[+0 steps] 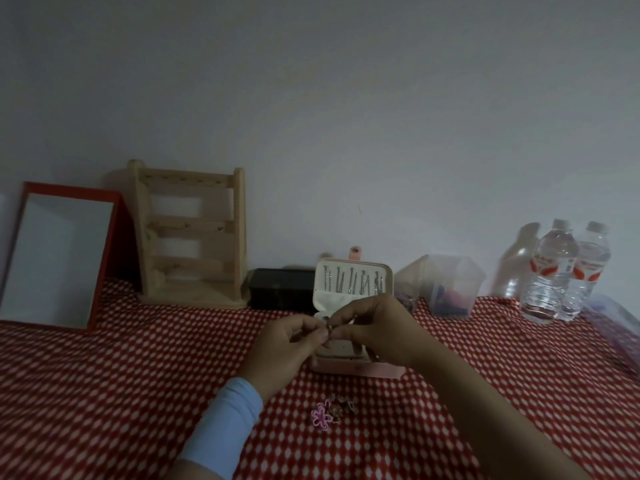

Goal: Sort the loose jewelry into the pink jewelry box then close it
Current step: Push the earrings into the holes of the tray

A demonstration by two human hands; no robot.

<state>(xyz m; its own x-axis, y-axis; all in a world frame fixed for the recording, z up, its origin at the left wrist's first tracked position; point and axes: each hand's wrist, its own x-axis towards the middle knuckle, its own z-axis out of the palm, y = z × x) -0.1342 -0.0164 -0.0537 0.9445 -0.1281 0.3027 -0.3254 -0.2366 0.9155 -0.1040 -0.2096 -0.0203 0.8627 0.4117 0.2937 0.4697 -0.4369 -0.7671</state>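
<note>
Open cloth [138,375] is found outward of the left hand [284,344]; beyond it, passage is blocked by the raised lid [353,271].

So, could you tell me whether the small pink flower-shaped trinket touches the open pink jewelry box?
Apart. The head view shows the flower trinket lying on the red checked cloth, with bare cloth between it and the jewelry box.

At centre, left grip [289,341] raised, palm turned inward, fingers curled, thumb and forefinger tips pinching small jewelry piece [329,328]. Opposite, right grip [374,329], knuckles up, fingertips curled onto same piece from other side. Tips of both meeting there. From bottom edge, left forearm [225,427] in pale blue sleeve. From lower right, right forearm [485,403], bare, angled toward centre.
</note>
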